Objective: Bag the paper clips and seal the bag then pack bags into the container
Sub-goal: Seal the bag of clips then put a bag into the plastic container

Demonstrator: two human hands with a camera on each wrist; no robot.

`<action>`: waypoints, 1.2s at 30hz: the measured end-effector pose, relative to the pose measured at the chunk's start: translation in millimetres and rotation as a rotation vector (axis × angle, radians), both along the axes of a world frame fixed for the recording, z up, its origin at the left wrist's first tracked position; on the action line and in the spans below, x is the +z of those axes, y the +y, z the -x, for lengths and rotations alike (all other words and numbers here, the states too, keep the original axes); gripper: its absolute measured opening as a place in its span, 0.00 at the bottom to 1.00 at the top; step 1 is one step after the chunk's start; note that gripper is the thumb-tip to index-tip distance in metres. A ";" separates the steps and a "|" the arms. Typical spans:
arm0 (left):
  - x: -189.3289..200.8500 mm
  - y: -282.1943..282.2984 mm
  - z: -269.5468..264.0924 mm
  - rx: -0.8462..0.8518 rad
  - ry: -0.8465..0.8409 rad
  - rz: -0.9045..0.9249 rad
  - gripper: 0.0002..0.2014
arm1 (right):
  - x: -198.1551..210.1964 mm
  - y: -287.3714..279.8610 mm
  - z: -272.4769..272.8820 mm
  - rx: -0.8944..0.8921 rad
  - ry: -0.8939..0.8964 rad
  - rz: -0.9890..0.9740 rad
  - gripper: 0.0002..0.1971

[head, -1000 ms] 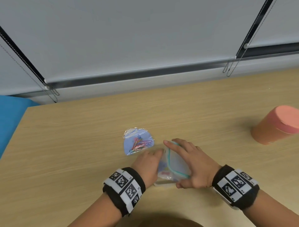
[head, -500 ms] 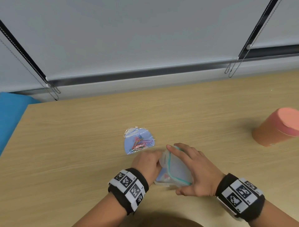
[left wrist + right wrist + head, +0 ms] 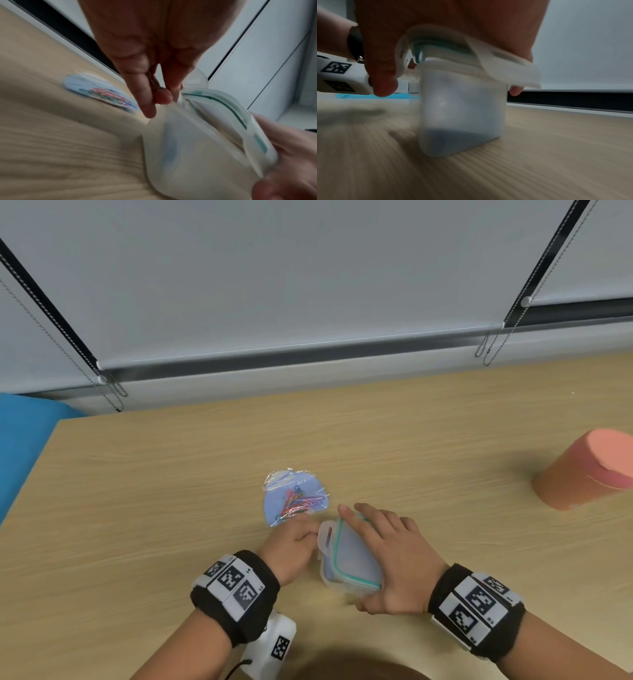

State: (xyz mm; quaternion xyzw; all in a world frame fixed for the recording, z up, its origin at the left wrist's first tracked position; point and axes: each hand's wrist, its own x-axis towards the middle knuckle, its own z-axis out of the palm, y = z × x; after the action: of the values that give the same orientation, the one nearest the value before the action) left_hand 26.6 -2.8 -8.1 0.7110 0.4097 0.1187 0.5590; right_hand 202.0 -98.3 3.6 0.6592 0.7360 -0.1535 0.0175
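A translucent container (image 3: 337,577) with a teal-sealed lid (image 3: 349,553) stands on the wooden table (image 3: 171,508) in front of me. My right hand (image 3: 390,546) lies over the lid and grips it, thumb on the near side and fingers on the far side. In the right wrist view the lid (image 3: 453,54) sits tilted on the container (image 3: 462,115). My left hand (image 3: 303,537) pinches the container's left edge beside the raised lid clasp (image 3: 197,81). A sealed clear bag of coloured paper clips (image 3: 296,499) lies just beyond the hands. What is inside the container is blurred.
A pink cylinder (image 3: 589,474) stands at the table's right edge. A blue surface (image 3: 24,440) lies off the table's left side. Window blinds with hanging cords (image 3: 493,344) run behind the far table edge.
The lid's left side has lifted and its left clasp now sticks up. Both hands and the container have shifted slightly toward me. The bag of paper clips has not moved.
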 end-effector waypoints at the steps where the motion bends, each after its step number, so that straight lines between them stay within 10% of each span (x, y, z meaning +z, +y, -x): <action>1: 1.6 0.3 1.3 0.093 -0.084 0.120 0.15 | -0.5 1.9 1.4 0.014 -0.011 0.006 0.67; 6: -2.3 -0.1 -1.9 0.221 -0.081 0.083 0.01 | -2.9 8.4 8.2 0.079 -0.050 0.019 0.66; 9: -13.9 -3.6 -4.1 0.182 0.023 0.038 0.16 | -4.0 11.8 11.1 0.112 -0.043 0.017 0.66; 19: -10.0 7.2 -4.5 0.226 -0.013 0.254 0.13 | -10.0 14.1 15.9 -0.003 -0.050 -0.048 0.56; 29: 3.4 7.7 -11.6 0.178 0.321 -0.193 0.11 | -21.4 11.9 15.6 -0.043 -0.021 -0.161 0.62; 36: 6.1 18.9 -11.4 0.194 0.156 0.303 0.07 | -25.1 2.0 -0.6 -0.344 0.991 -0.548 0.35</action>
State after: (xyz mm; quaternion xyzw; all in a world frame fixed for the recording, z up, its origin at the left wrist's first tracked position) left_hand 38.0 16.1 -2.0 0.5832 0.5314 0.0535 0.6121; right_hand 202.7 -96.3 -21.5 0.5990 0.5518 -0.2480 -0.5245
